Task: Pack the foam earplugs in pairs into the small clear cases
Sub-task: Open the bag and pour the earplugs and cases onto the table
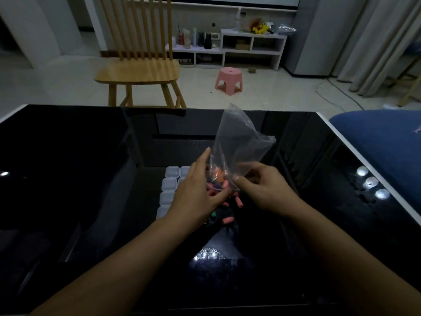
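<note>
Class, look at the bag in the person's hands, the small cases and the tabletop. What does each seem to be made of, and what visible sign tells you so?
Bag: thin clear plastic film, probably; it crumples and shows the coloured earplugs through it.
Cases: translucent whitish hard plastic, by their rounded moulded corners.
Tabletop: glossy black, likely glass or lacquer; it mirrors the lamps and the chair.

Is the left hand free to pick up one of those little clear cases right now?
Probably not yet: the left hand pinches the plastic bag, though the clear cases lie uncovered just beside it.
</note>
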